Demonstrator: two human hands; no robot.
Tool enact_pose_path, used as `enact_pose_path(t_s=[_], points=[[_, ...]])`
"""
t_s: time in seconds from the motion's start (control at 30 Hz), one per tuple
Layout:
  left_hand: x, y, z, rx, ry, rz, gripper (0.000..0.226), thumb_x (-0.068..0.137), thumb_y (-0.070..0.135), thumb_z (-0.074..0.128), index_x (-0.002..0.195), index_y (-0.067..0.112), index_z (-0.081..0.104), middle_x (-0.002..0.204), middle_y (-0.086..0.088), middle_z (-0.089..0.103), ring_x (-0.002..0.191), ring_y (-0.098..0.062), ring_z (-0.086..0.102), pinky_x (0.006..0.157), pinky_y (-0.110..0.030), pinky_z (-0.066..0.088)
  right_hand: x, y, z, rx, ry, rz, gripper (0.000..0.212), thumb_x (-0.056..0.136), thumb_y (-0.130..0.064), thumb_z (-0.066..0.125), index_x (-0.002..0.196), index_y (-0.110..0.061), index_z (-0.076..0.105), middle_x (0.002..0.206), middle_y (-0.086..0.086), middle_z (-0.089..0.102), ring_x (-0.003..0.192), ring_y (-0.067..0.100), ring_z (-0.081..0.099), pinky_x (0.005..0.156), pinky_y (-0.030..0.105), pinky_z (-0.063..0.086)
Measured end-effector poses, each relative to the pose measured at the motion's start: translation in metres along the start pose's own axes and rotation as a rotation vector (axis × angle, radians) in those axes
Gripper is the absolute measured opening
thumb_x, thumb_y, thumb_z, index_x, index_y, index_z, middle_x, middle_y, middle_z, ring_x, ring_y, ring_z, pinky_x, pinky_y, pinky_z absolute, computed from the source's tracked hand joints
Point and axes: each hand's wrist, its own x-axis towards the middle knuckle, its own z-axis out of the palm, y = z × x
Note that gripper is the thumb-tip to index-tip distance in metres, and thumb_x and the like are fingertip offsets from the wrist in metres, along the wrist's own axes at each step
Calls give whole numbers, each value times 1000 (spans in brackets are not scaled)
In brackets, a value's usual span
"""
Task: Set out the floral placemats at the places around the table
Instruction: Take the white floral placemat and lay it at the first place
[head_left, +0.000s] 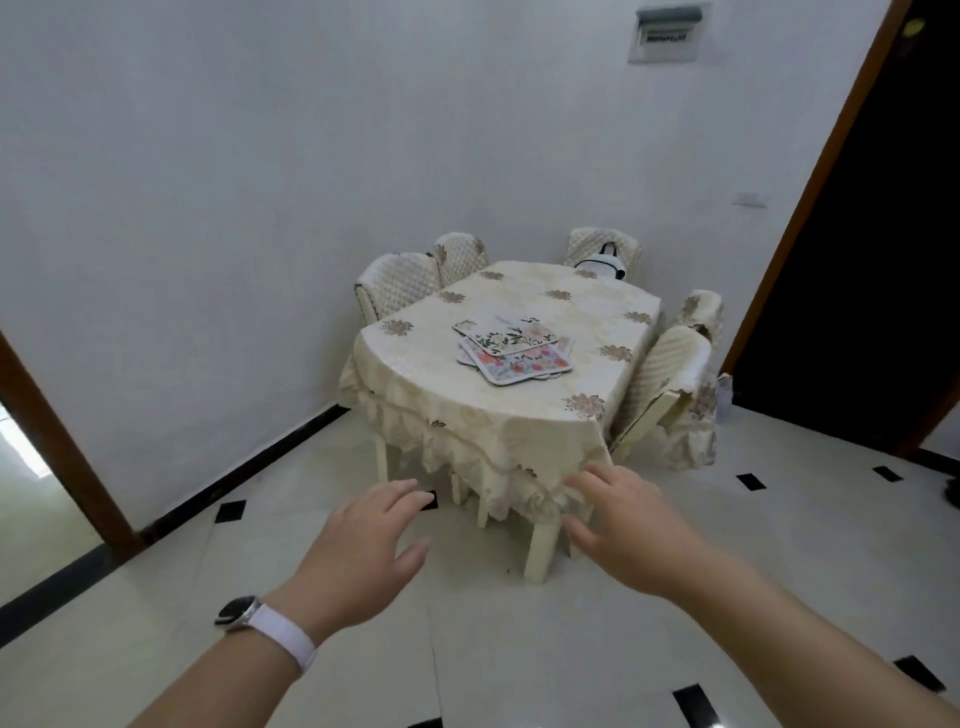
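My left hand (363, 540) and right hand (631, 525) are raised in front of me, fingers spread and relaxed, holding nothing. The floral placemats (511, 351) lie in a loose overlapping stack near the middle of the surface (467, 405), well apart from both hands and beyond them. A watch (239, 613) sits on my left wrist. Covered chairs (670, 384) stand around the surface.

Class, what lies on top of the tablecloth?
A loose pile of floral placemats lies on the tablecloth. Upper mats cover the lower ones, so their number is unclear.
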Motion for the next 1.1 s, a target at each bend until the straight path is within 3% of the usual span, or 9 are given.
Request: enact_pose_path(t_s=[0.2,0.5,0.77,0.9,1.1], points=[[76,-76,-19,14,9,29,63,83,59,32,137,30,50,145,6,48,135,-15,42,107,-36,32,97,-24,4,-32,4,-5,49,94,-45,45,140,-28,44,142,-8,47,129,16,42,105,33,38],[171,-113,-16,-3,-23,62,69,81,62,24,140,32,44,148,9,41,137,-12,35,109,-32,28,197,-8,19,-38,-30,-14,53,96,-51,41,144,-28,39,150,-7,39,137,15,34,112,34,29],[292,-134,20,0,-58,49,69,82,63,27,142,32,43,150,9,40,138,-10,34,111,-28,24,314,58,58,31,-61,-12,54,96,-51,39,146,-30,36,151,-9,36,138,14,31,113,33,28],[371,-143,43,-13,-82,-17,57,91,57,37,143,34,40,151,13,36,139,-8,31,114,-31,25,388,100,72,69,-74,-35,53,97,-50,38,144,-27,38,148,-7,40,135,15,33,112,33,29],[477,-141,65,7,-99,-8,66,85,64,25,141,34,44,151,10,40,139,-11,33,112,-30,24,475,166,65,43,-71,-53,54,96,-51,38,143,-25,40,150,-4,40,137,18,36,111,36,31]])
